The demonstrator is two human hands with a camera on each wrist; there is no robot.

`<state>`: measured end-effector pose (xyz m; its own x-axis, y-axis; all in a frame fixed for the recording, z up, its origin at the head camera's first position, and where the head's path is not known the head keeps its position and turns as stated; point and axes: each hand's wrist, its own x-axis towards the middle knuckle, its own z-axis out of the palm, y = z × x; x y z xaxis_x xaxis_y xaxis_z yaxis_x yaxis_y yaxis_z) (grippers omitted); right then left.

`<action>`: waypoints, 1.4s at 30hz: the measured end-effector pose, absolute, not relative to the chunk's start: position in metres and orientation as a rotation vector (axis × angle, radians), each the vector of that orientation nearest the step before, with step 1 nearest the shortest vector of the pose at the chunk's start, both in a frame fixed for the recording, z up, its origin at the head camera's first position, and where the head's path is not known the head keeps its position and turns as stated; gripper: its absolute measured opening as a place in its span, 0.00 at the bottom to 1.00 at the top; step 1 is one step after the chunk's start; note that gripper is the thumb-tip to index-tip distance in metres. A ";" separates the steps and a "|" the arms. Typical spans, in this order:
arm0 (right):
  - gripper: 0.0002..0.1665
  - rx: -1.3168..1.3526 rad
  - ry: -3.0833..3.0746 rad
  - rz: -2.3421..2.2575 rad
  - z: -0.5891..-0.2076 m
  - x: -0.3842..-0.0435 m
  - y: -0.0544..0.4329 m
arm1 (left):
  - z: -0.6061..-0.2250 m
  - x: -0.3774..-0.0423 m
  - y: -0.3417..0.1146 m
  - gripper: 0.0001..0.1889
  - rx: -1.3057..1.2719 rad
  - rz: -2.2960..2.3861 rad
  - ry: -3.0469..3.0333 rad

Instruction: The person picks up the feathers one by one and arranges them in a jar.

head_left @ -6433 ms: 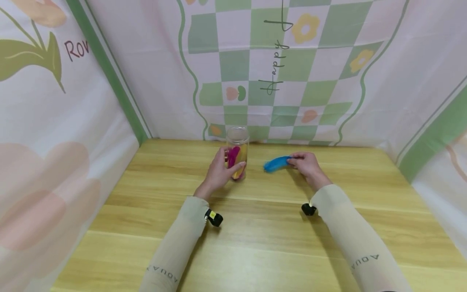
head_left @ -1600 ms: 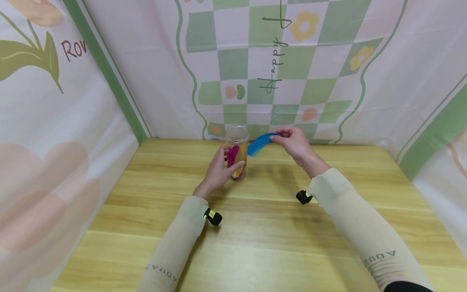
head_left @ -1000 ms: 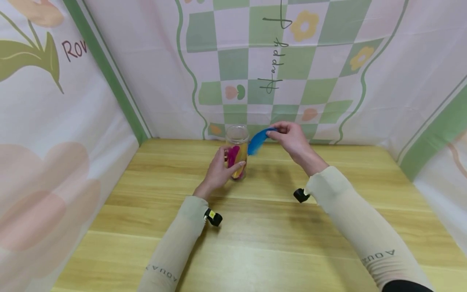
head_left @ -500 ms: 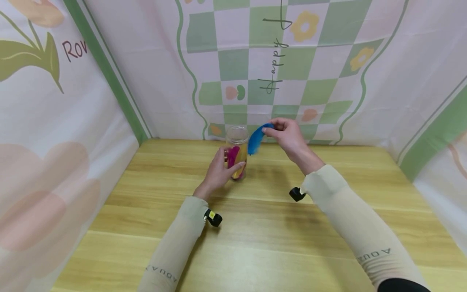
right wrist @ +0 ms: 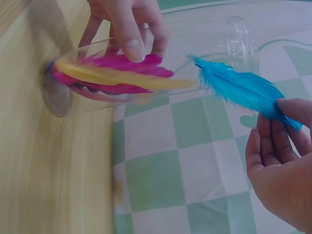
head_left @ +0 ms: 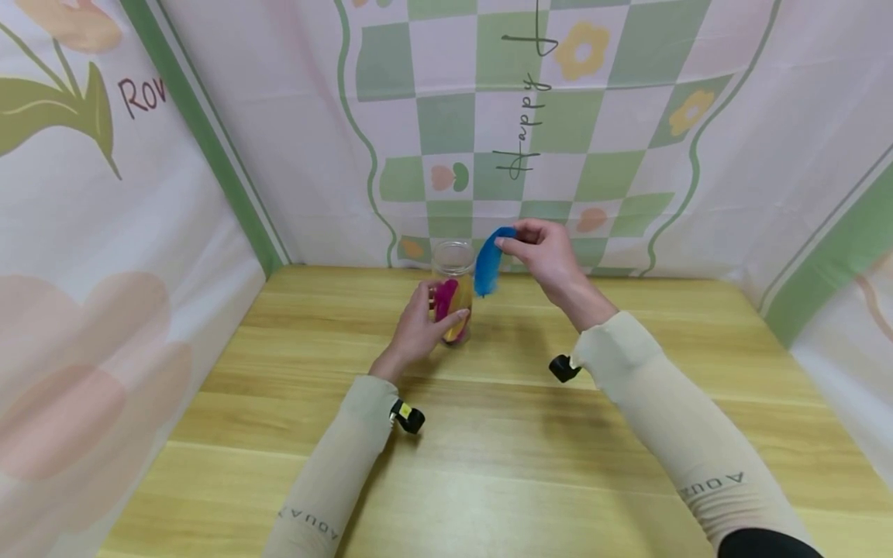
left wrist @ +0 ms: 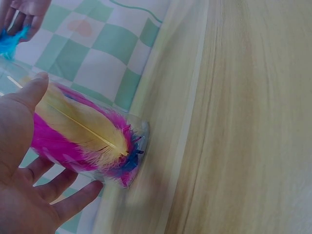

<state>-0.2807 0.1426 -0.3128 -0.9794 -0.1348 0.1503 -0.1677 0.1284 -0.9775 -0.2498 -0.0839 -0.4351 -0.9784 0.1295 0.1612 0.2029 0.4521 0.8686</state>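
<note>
A clear jar (head_left: 453, 267) stands upright on the wooden table near its back edge, its mouth uncovered. Inside it are magenta feathers (right wrist: 112, 62), a yellow feather (left wrist: 80, 119) and some dark blue at the bottom. My left hand (head_left: 417, 329) grips the jar from the left, thumb in front and fingers spread round the far side. My right hand (head_left: 547, 252) pinches a blue feather (head_left: 491, 263) by its tip between thumb and fingers. The feather hangs just right of the jar's mouth, quill end down; in the right wrist view it overlaps the jar (right wrist: 241, 46).
The wooden table (head_left: 460, 465) reaches back to a hanging cloth (head_left: 446, 124) with green and white checks. More printed cloth hangs along the left (head_left: 91, 256) and right sides. A small black camera sits at each wrist.
My right hand has lifted the blue feather from low over the table, moving up and left beside the jar's mouth, and the feather now hangs more upright. My left hand keeps its hold.
</note>
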 end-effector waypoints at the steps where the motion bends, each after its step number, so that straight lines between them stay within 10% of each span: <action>1: 0.15 0.319 -2.331 2.040 -0.312 -0.281 0.142 | -0.435 -0.250 -0.084 0.37 -0.299 -1.578 -2.617; 42: 0.12 0.451 -2.242 2.001 -0.275 -0.278 0.135 | -0.433 -0.250 -0.084 0.37 -0.295 -1.575 -2.633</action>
